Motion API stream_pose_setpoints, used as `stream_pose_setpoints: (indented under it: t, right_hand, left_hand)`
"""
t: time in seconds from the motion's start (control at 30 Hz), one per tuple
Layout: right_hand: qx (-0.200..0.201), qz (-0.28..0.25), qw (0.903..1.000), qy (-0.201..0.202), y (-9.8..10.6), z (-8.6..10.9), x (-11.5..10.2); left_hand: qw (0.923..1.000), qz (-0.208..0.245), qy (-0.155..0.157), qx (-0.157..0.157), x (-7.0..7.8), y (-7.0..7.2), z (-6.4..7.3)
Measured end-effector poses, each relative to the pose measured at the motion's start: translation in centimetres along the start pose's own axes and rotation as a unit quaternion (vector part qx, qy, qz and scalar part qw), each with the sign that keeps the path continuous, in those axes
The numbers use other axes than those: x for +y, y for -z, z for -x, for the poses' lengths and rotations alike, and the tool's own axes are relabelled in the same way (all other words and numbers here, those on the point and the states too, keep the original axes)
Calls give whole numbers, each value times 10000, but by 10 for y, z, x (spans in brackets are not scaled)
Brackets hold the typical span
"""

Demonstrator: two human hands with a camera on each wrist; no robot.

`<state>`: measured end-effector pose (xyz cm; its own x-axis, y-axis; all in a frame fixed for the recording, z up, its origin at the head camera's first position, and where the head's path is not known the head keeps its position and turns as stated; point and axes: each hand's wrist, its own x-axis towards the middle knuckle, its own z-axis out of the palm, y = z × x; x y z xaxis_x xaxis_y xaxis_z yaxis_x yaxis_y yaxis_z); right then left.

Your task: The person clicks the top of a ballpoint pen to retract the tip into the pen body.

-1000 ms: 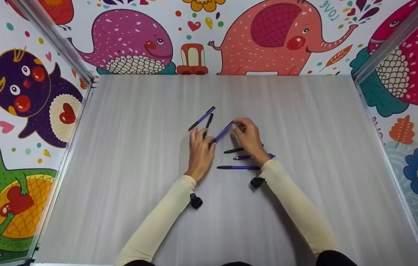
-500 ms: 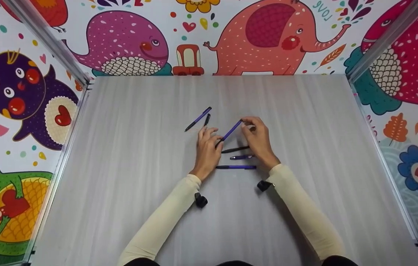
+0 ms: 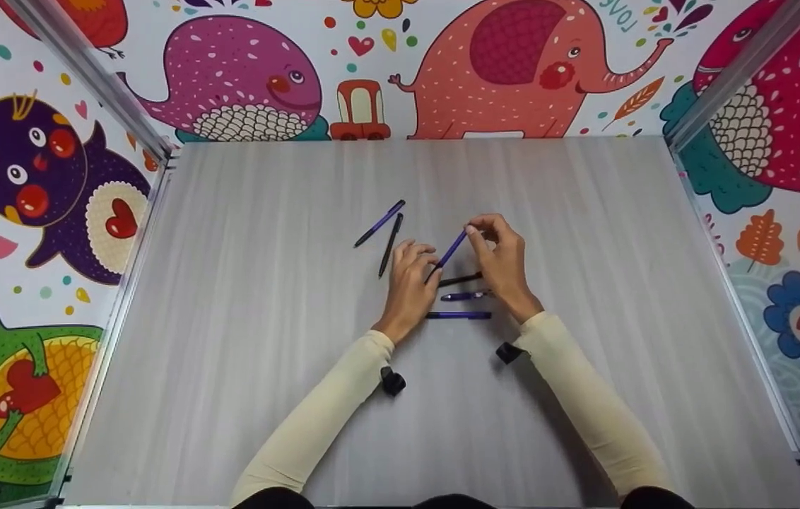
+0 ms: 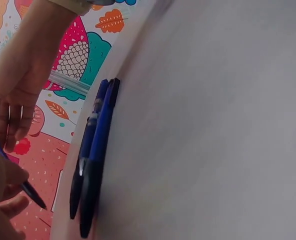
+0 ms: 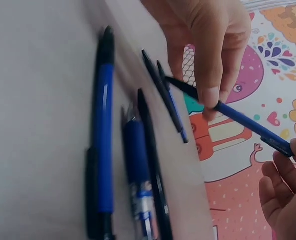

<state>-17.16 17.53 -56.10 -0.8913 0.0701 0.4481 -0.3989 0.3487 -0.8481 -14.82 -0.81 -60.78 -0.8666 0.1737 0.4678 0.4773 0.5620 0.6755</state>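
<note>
close in, lying crosswise around the wrists: a near blue pen [image 3: 458,315], then a clicker pen [image 3: 466,295], then a near black pen [image 3: 462,280]. likely to get nudged or sent rolling, given a dip of the right hand [image 3: 504,258] or a sweep of the cream sleeves [image 3: 591,396] and black wrist cameras [image 3: 393,382].

a little beyond, the held pen [image 3: 451,249], slanting between both hands and seemingly raised. pinched toward the dark end by thumb and finger of the left hand [image 3: 410,283], pinched at the clip end by the right; hands apart, linked only by that barrel. possible slip or twist, from such small grips on a smooth surface, or a drop with both ends released too soon.

farther, just past the left hand, a far black pen [image 3: 391,245] and a far blue pen [image 3: 379,223], side by side; easily knocked by an outstretched finger.

underneath, a pale grey, streaked counter [image 3: 266,318], probably poor at stopping a roll, edged left and right by metal rails [image 3: 117,325].

at the back, metal posts [image 3: 91,85] in the corners and printed walls, with a purple whale [image 3: 244,63] and a coral elephant [image 3: 442,85].
</note>
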Motion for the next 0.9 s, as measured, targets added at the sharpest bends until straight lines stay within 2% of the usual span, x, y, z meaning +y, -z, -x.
stream_pose_setpoints:
  t: [0.13,0.17,0.2,0.33,0.4,0.43,0.6,0.63,0.67,0.73,0.9]
  right_hand:
    - [104,-105,9996,225,-2,-3,-14]
    - [101,-144,9995,276,-2,-4,-20]
    - [96,-194,9992,329,-1,-4,-26]
    - [34,-286,9981,546,2,-6,-52]
    - [-6,-269,9979,596,3,-7,-57]
    - [-33,-251,9978,607,3,-7,-57]
    - [-265,-228,9980,534,3,-11,-36]
    - [-338,-211,9980,495,2,-11,-33]
    - [-426,-213,9978,456,3,-12,-30]
    - [-602,-250,9972,369,4,-12,-27]
    - [-1075,-473,9929,171,9,-13,-28]
  left_hand:
    - [9999,154,-14,65,7,-1,-2]
    - [9996,291,63,30,17,5,-4]
    - [9991,406,127,12,19,6,-4]
    - [9964,805,282,-36,25,5,-5]
    - [9950,949,305,-29,27,4,-5]
    - [9946,1003,250,6,20,-2,-5]
    - [9895,1396,376,-75,24,0,-6]
    - [9873,1516,451,-129,25,1,-7]
    - [9843,1643,609,-215,33,8,-7]
    - [9776,1896,849,-351,35,10,-8]
    - [9496,2635,1532,-732,39,14,-10]
